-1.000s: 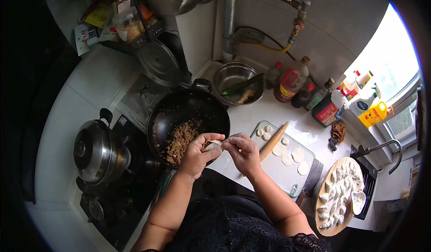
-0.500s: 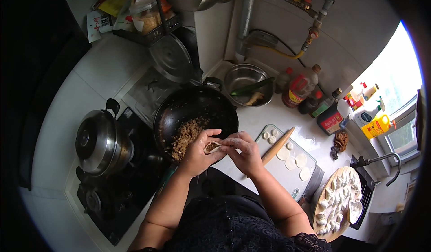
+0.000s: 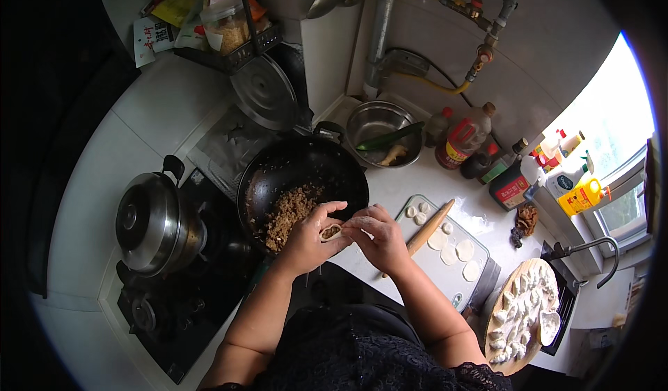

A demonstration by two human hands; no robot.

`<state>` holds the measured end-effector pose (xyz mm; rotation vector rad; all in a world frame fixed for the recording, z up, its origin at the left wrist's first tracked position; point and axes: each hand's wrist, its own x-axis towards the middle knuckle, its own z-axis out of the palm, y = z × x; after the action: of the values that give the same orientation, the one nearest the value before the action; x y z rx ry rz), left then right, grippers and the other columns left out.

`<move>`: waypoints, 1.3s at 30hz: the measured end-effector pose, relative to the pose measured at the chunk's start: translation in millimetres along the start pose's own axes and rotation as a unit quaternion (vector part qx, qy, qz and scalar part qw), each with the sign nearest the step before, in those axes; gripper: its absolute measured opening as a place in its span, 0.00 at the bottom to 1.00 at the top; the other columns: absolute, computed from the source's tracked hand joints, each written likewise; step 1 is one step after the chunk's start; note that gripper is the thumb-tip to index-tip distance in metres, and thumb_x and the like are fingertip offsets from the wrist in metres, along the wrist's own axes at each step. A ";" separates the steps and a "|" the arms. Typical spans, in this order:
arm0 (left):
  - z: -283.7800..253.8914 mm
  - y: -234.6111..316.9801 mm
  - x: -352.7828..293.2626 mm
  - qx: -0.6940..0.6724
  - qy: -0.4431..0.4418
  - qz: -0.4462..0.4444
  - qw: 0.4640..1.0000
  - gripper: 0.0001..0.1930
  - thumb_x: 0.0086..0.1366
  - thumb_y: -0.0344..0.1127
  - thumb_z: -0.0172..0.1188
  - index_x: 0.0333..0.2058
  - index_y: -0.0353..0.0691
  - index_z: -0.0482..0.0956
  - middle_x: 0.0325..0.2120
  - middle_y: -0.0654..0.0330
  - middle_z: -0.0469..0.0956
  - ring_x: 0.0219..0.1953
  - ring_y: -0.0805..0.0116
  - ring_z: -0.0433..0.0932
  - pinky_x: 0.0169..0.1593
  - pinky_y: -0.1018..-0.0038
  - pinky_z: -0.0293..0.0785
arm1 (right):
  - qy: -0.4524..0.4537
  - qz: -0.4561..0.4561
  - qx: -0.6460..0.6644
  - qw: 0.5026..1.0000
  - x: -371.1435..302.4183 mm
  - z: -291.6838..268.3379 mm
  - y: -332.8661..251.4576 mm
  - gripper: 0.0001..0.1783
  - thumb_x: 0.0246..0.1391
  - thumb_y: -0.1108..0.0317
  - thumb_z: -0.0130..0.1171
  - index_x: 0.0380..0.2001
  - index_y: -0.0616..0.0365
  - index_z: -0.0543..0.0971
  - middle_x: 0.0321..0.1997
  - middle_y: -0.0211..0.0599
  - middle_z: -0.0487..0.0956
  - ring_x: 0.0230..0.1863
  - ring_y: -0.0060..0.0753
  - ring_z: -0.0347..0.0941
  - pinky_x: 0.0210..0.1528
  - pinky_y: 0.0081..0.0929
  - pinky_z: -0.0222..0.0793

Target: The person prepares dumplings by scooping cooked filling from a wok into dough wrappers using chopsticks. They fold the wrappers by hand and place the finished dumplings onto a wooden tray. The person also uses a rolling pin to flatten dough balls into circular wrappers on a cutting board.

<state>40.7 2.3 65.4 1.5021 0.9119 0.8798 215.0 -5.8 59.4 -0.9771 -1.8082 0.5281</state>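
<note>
Both hands meet over the near edge of a black wok [image 3: 334, 161] that holds brown minced filling [image 3: 292, 213]. A partly folded dumpling [image 3: 330, 232], with filling showing in its opening, rests in the curled fingers of my left hand [image 3: 309, 238]. My right hand [image 3: 379, 236], floury at the fingers, pinches the dumpling's right edge. Just right of it, a wooden rolling pin [image 3: 428, 229] lies across a pale cutting board [image 3: 456, 279]. Rolled wrappers [image 3: 449, 254] and small dough pieces [image 3: 420, 213] lie on that board.
A lidded steel pot [image 3: 149, 217] stands on the black stove [image 3: 174, 335] at left. Behind the board are a steel bowl [image 3: 365, 123] with a green vegetable and several bottles [image 3: 511, 185]. A round wooden board [image 3: 497, 363] of floured dumplings sits by the faucet [image 3: 605, 241] at right.
The dumpling's opening has turned upward, so more filling shows. My right fingers have shifted slightly along its edge; the left hand still cradles it.
</note>
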 end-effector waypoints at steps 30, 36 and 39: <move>21.9 -16.8 7.0 -0.270 0.055 -0.031 0.961 0.14 0.56 0.23 0.63 0.41 0.36 0.73 0.35 0.64 0.76 0.39 0.77 0.75 0.46 0.78 0.73 | 0.100 0.115 0.066 0.986 -12.3 -0.9 1.6 0.08 0.45 0.76 0.64 0.32 0.60 0.80 0.32 0.38 0.77 0.34 0.36 0.73 0.34 0.27 0.71; 23.9 -16.1 8.3 -0.253 0.035 -0.003 0.967 0.13 0.57 0.24 0.63 0.41 0.36 0.73 0.34 0.64 0.77 0.38 0.78 0.75 0.45 0.79 0.73 | 0.088 0.083 0.035 0.992 -9.3 -7.7 -5.8 0.08 0.44 0.75 0.65 0.32 0.58 0.80 0.31 0.37 0.77 0.33 0.37 0.72 0.34 0.28 0.70; 25.1 -15.8 9.0 -0.246 0.021 -0.022 0.969 0.13 0.56 0.22 0.63 0.41 0.36 0.74 0.34 0.64 0.76 0.38 0.76 0.76 0.45 0.78 0.74 | 0.090 0.032 -0.018 0.995 -12.1 -8.9 2.9 0.10 0.43 0.75 0.65 0.32 0.56 0.80 0.30 0.36 0.77 0.33 0.38 0.72 0.34 0.29 0.68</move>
<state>65.9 1.3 47.4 1.0343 0.6881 1.0201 226.6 -14.5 54.5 -1.0755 -1.6346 0.4339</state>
